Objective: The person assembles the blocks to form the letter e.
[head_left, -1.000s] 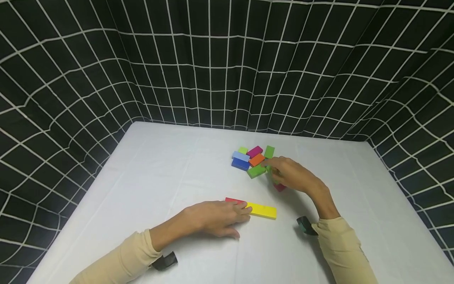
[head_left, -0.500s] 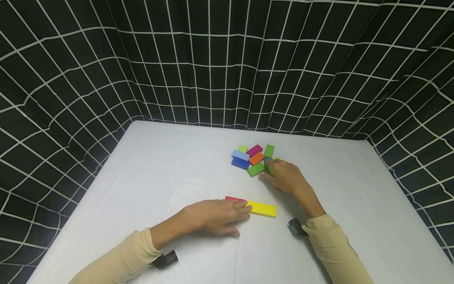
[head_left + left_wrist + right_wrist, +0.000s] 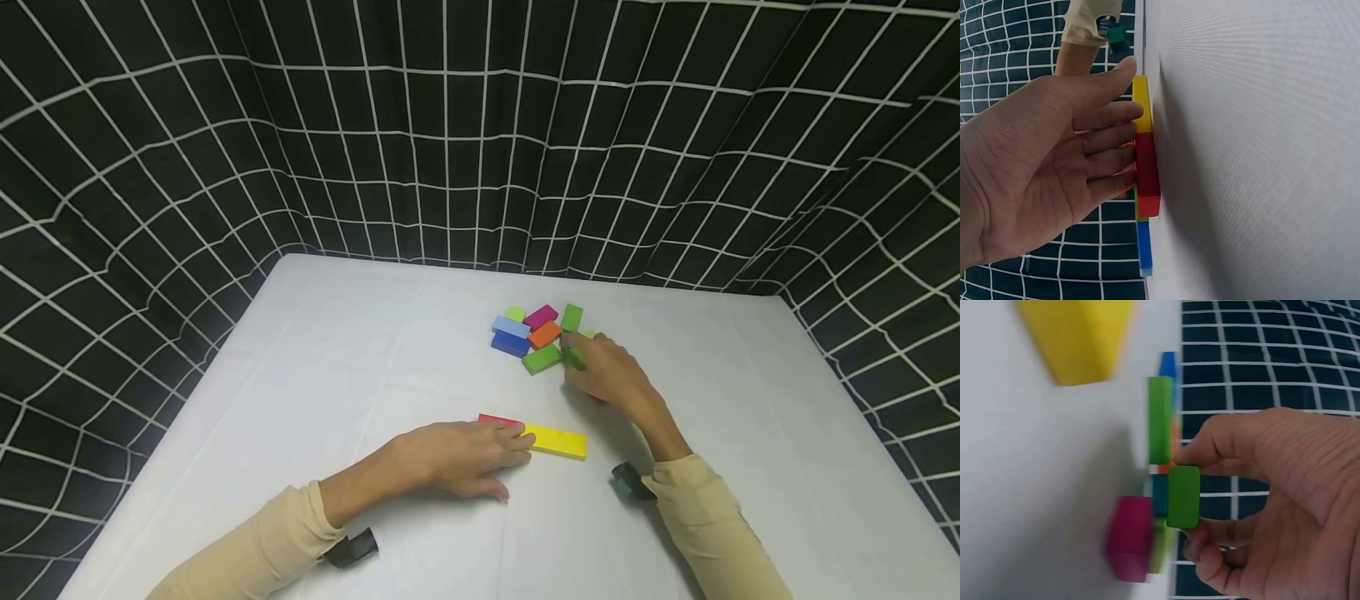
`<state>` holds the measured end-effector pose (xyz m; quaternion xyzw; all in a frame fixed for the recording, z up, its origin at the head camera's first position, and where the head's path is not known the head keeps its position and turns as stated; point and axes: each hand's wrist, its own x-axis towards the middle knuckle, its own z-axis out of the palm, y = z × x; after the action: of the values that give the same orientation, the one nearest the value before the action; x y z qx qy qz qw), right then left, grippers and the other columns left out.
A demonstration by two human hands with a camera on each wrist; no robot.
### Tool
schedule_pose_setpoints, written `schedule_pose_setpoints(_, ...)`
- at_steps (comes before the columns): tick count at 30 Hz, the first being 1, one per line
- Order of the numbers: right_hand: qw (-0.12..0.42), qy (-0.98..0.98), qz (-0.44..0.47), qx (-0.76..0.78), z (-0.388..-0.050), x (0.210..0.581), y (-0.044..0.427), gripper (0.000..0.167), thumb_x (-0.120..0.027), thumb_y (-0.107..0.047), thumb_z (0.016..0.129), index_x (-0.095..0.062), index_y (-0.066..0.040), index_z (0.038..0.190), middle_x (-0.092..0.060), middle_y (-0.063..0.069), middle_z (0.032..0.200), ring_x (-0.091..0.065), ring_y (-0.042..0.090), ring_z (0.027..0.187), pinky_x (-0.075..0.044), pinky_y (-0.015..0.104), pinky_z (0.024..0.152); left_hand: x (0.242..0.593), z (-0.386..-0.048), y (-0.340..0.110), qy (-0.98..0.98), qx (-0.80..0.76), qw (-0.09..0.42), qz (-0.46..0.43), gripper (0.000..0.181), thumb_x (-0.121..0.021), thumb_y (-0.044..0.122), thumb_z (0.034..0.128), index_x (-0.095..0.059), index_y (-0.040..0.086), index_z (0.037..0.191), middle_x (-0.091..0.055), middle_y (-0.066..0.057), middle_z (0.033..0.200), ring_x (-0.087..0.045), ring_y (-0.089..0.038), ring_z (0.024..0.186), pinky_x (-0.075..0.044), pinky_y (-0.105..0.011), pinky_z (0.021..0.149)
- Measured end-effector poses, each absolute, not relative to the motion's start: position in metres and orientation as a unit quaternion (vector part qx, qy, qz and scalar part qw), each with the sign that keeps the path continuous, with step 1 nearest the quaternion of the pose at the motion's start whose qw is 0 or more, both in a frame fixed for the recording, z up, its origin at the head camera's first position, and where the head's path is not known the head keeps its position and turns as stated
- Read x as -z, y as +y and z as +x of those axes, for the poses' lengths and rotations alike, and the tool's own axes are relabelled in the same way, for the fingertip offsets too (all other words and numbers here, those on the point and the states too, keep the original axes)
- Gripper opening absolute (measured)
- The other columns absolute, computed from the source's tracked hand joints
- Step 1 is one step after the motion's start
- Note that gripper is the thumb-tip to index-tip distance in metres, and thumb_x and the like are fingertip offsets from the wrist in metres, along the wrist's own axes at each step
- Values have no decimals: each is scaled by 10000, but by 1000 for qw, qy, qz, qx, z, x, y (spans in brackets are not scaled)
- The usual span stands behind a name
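Observation:
My left hand [image 3: 465, 458] rests with outstretched fingers on a red block [image 3: 1147, 169] and the end of a yellow block [image 3: 562, 443], which lie end to end on the white table. In the right wrist view, my right hand [image 3: 1291, 494] pinches a green block [image 3: 1184, 497] between thumb and fingers, at the right side of a group of loose blocks. Another green block [image 3: 542, 359] lies just left of that hand. Near it are an orange block [image 3: 545, 335] and a teal one [image 3: 1159, 495]. A magenta block [image 3: 1130, 537] sits close below the pinched one.
Farther back in the group lie a blue block [image 3: 511, 343], a light blue block [image 3: 512, 327], a magenta-pink block [image 3: 541, 317] and a green block [image 3: 572, 317]. A dark curtain with white grid lines [image 3: 450, 167] surrounds the white table [image 3: 337, 350].
My right hand has shifted slightly left and turned at the right side of the group, with a green block at its fingertips. My left hand stays on the red and yellow blocks.

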<state>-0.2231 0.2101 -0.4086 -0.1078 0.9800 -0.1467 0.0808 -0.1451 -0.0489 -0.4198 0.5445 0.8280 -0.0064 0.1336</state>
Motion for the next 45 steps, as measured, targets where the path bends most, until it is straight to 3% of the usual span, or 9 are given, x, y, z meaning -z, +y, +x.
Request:
schedule_pose_setpoints(4,97,976,-116,155,-218,390,215,502,-723,-183,915,-629,-73,1396,-689,198,1126,-601,282,896,-588,407,730,421,-145,-48,827,5,128,548,490,-600,456,1046,-581,171,1444,-463,-2,1653,-396,-186,1572,-386,-318,1266)
schedule_pose_setpoints(7,138,968,-131,162,-212,377,215,451,-735,-157,898,-646,-59,1329,-690,134,965,-626,232,785,-564,355,684,420,-145,-49,829,7,130,544,498,-602,461,1044,-575,177,1452,-456,5,1657,-394,-180,1573,-391,-319,1263)
schedule_pose_setpoints(11,200,960,-143,137,-206,369,210,428,-788,-155,863,-632,-119,1259,-556,39,782,-572,181,700,-455,278,623,417,-144,-49,831,13,134,540,530,-605,460,1043,-550,181,1490,-446,14,1664,-385,-170,1577,-379,-308,1269)
schedule_pose_setpoints(20,274,946,-156,73,-202,381,199,442,-880,-207,819,-650,-179,1195,-607,16,898,-556,197,853,-495,308,694,414,-144,-49,830,8,144,539,563,-612,449,1041,-531,167,1522,-436,4,1670,-378,-169,1581,-358,-292,1276)
schedule_pose_setpoints(45,265,941,-202,65,-203,387,196,328,-839,-244,886,-666,-171,1155,-638,-16,913,-564,180,861,-567,338,772,417,-143,-47,834,1,147,532,525,-626,452,1034,-566,184,1481,-437,13,1669,-371,-173,1584,-399,-332,1255)
